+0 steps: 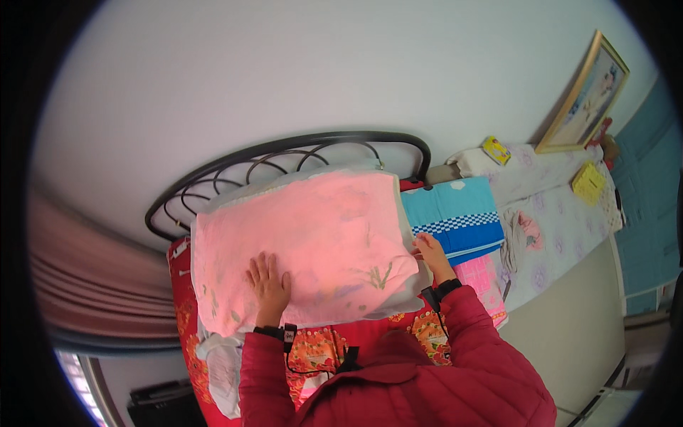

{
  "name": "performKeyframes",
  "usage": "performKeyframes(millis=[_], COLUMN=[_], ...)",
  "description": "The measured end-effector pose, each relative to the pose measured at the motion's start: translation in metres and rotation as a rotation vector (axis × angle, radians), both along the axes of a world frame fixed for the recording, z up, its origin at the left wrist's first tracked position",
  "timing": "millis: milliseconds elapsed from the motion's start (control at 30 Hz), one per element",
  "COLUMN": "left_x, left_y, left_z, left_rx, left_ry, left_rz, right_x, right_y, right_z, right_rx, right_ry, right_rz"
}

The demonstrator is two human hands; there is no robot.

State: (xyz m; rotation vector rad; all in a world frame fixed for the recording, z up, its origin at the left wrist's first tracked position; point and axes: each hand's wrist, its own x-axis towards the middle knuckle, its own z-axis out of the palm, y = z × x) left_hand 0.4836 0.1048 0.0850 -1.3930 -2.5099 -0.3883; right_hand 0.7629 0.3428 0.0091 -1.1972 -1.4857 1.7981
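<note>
Pillow [320, 242] — pink, with a faint leaf print — lay across the red patterned bedspread [327, 349] just in front of the black metal headboard [284, 153]. Left hand [269, 281] rested flat on the pillow's near face, fingers spread and grasping nothing, while the right hand [429, 250] curled around the pillow's right edge, pinching the cover there. Beside that edge lay a folded blue-and-white checked cloth [455, 213] and, nearer the person, a pink one [480, 277] — both beyond the red sleeves [455, 356].
</note>
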Motion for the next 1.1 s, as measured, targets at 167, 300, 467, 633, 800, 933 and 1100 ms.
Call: performKeyframes(millis=[167,300,467,633,800,933,1100], left_x=[0.001,0.001,0.0,0.001,0.033,0.049,0.022], left_y=[-0.001,0.0,0.001,-0.004,-0.016,-0.028,-0.052], left_z=[0.0,0.0,-0.003,-0.005,-0.005,-0.009,-0.02], left_rx=[0.033,0.06,0.103,0.117,0.065,0.038,0.205], left_ry=[-0.024,-0.008,0.057,-0.009,-0.118,-0.157,-0.134], left_rz=[-0.008,-0.01,-0.026,-0.024,-0.081,-0.122,0.112], right_x=[-0.004,0.007,0.008,0.002,0.024,0.026,-0.029], right_y=[-0.024,-0.04,-0.052,-0.046,-0.034,-0.032,-0.028], right_z=[0.012,0.016,0.018,0.042,0.051,0.039,0.071], right_rx=[0.131,-0.118,-0.13,0.285,0.282,0.508,0.936], right_ry=[-0.115,0.047,0.096,0.111,-0.223,-0.347,-0.241], right_rz=[0.126,-0.046,-0.029,-0.099,-0.105,-0.053,0.201])
